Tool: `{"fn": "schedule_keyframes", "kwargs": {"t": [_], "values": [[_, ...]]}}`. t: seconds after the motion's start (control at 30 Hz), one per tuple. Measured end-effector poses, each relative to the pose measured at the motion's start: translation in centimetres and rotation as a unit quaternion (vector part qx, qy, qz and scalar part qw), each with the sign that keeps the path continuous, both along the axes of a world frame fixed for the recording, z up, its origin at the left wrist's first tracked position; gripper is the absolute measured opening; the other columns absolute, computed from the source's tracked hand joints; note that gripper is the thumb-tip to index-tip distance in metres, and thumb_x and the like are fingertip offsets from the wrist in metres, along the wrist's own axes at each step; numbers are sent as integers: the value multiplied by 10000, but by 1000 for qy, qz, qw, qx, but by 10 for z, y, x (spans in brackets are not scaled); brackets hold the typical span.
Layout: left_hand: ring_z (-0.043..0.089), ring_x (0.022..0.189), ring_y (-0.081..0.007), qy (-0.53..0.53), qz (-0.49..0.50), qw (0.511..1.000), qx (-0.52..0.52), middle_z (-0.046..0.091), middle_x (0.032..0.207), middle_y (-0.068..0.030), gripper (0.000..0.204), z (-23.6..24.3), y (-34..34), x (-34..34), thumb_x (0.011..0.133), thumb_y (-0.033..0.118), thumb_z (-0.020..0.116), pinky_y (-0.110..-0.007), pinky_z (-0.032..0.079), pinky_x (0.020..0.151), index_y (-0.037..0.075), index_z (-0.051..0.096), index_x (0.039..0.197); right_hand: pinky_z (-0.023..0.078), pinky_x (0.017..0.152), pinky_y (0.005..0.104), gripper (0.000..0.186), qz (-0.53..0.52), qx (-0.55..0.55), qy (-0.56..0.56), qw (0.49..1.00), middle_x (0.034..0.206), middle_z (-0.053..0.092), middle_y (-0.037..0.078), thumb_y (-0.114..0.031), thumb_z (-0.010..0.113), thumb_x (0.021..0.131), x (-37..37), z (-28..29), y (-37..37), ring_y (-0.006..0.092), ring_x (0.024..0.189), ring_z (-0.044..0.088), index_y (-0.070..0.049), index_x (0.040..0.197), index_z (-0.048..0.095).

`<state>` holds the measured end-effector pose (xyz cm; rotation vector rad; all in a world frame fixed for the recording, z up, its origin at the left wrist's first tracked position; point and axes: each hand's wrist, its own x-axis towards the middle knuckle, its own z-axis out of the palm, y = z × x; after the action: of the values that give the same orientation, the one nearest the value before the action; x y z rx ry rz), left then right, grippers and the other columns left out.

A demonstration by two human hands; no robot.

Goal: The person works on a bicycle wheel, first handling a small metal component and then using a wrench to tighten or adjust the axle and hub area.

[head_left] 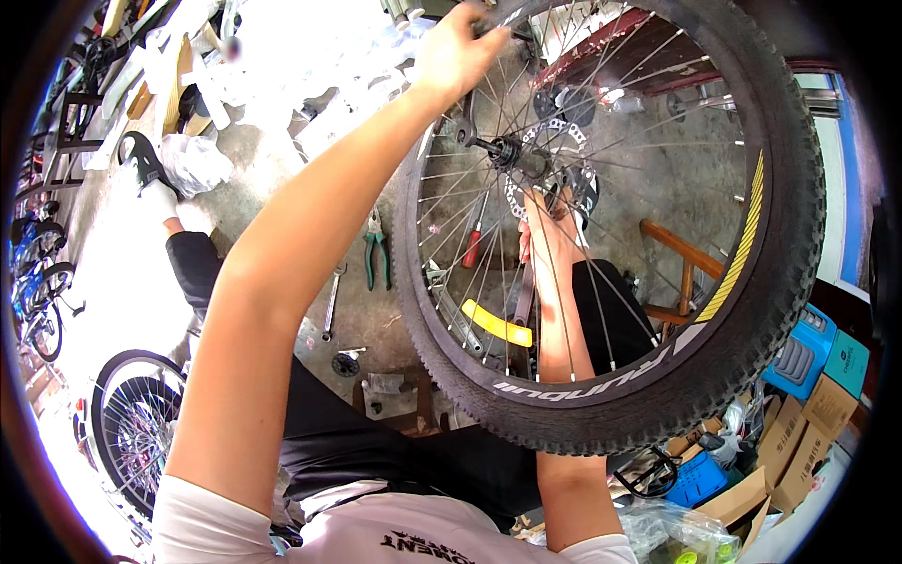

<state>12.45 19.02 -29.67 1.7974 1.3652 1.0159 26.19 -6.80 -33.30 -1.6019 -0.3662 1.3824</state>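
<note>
A bicycle wheel (789, 235) with a knobby black tyre stands tilted in front of me, its hub (531, 162) and silver disc rotor (573, 139) facing up among the spokes. At the axle end sits the head of a dark wrench (464, 132). Its handle runs up toward my left hand (458, 52), whose fingers are curled at the upper rim; their tips are partly hidden. Reaching behind the spokes, my right hand (552, 226) is closed just below the rotor. A dark flat bar (524, 299) sticks out from it; its far end is hard to see. A yellow reflector (498, 323) is fixed to the spokes.
Green-handled pliers (377, 252), a wrench (333, 301) and a red-handled screwdriver (474, 246) lie on the concrete floor. Another wheel (136, 423) is at lower left. Cardboard boxes (799, 442) and a blue case (801, 350) crowd the right. A wooden stool (684, 258) stands beyond the spokes.
</note>
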Motion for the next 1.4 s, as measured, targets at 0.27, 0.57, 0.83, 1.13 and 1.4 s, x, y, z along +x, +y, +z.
{"fn": "schedule_keyframes", "kwargs": {"t": [0.27, 0.57, 0.83, 1.13, 1.4], "values": [[690, 961, -292, -131, 119, 927, -330, 726, 1008, -201, 408, -60, -44, -25, 811, 269, 642, -381, 514, 892, -30, 692, 1083, 424, 338, 319, 294, -9, 7, -26, 1000, 639, 582, 96, -294, 639, 1000, 10, 8, -5, 210, 398, 553, -14, 963, 557], [661, 872, -368, -26, 104, 940, -322, 678, 914, -267, 568, -45, -133, -82, 993, 479, 520, -460, 488, 820, -72, 658, 999, 429, 343, 317, 287, -11, 15, -35, 999, 650, 594, 100, -287, 623, 1009, 7, 9, -3, 208, 404, 559, -6, 985, 568], [661, 787, -267, 96, -16, 993, -68, 675, 1007, -172, 427, 35, -221, -104, 917, 142, 688, -358, 528, 703, 30, 575, 1313, 434, 347, 316, 284, -17, 22, -44, 999, 659, 604, 104, -281, 609, 1018, 18, 11, -10, 207, 409, 565, 1, 1005, 578], [700, 701, -367, 107, -167, 980, -22, 687, 909, -231, 602, 87, -218, -74, 893, 165, 689, -427, 577, 619, -72, 461, 1396, 439, 351, 314, 283, -1, 17, -50, 999, 669, 616, 109, -274, 593, 1027, 14, 8, -9, 205, 414, 571, 9, 1027, 588], [508, 675, -119, 11, -119, 958, -259, 542, 761, -47, 615, 51, -233, -109, 921, 115, 602, -276, 449, 667, 22, 424, 1501, 443, 355, 312, 285, 15, 36, -69, 997, 678, 627, 113, -268, 579, 1035, 2, 0, -2, 204, 419, 576, 16, 1047, 598]]}}
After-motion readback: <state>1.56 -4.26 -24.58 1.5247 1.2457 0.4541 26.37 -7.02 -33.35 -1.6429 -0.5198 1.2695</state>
